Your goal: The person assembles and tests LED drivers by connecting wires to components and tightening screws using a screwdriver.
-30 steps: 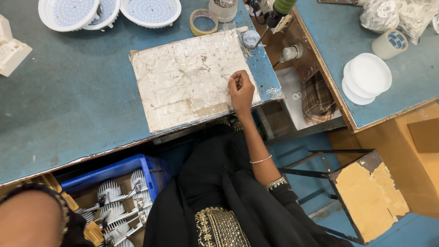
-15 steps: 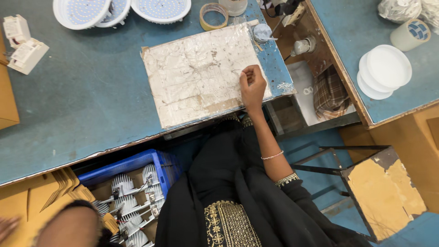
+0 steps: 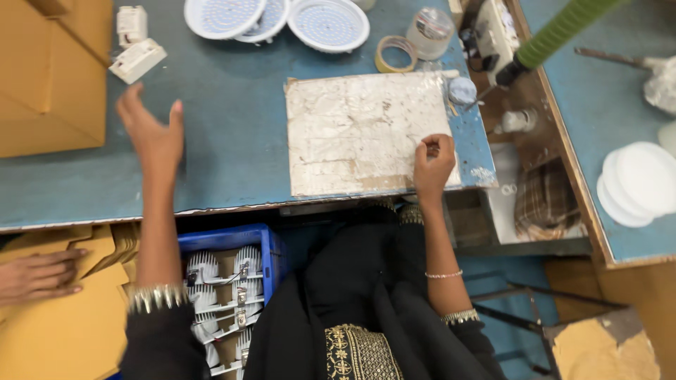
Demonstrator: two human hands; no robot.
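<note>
Left hand (image 3: 151, 130) hovers open over the blue table (image 3: 232, 141); right hand (image 3: 433, 163) rests curled closed on the worn board (image 3: 359, 130), well to its right.

I see my right hand (image 3: 432, 166) curled on the worn white board (image 3: 366, 130) near the blue tabletop's (image 3: 225, 134) front edge; my left hand (image 3: 151, 130) hangs open above the tabletop, fingers spread, holding nothing; round white lamp discs (image 3: 274, 15) line the far edge; a blue crate (image 3: 229, 295) of finned parts sits below the front edge.
</note>
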